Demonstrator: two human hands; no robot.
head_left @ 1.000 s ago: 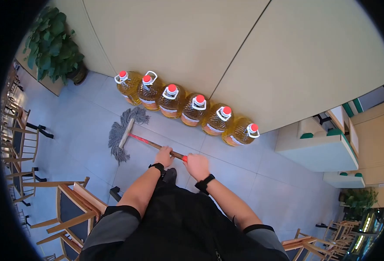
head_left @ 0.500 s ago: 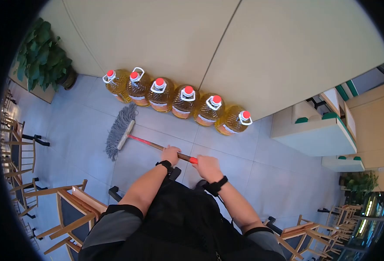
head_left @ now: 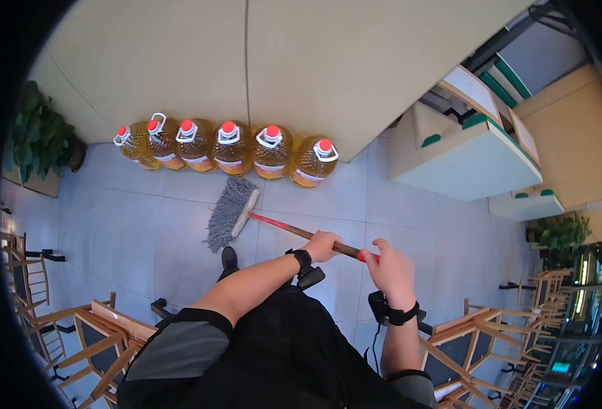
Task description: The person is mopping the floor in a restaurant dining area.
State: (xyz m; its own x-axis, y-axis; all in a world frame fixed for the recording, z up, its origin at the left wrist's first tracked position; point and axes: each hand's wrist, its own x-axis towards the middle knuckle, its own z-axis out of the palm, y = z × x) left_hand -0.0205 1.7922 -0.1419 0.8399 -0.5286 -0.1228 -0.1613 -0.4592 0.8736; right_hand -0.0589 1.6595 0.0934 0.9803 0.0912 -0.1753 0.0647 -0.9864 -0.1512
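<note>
A mop with grey strands (head_left: 227, 214) lies flat on the tiled floor, its pale bar on the right and its red and brown handle (head_left: 280, 225) slanting down to the right. My left hand (head_left: 323, 247) is wrapped round the handle's middle. At the handle's red end, my right hand (head_left: 393, 271) is closed, with one digit lifted off the shaft. Both wrists wear black bands. Beyond the mop head, several big oil bottles (head_left: 231, 148) with red caps and white carry handles stand in a row against the beige wall.
A potted plant (head_left: 38, 136) stands at the far left. White cabinets with green edges (head_left: 464, 163) are on the right. Wooden chairs (head_left: 103, 341) and more chairs (head_left: 458, 347) flank me at the bottom. A black shoe (head_left: 229, 259) shows near the mop head.
The view has shifted right, so the bottles appear further left. The mop and both hands have moved right along the row, and one foot has come into sight. The right hand's grip has loosened slightly.
</note>
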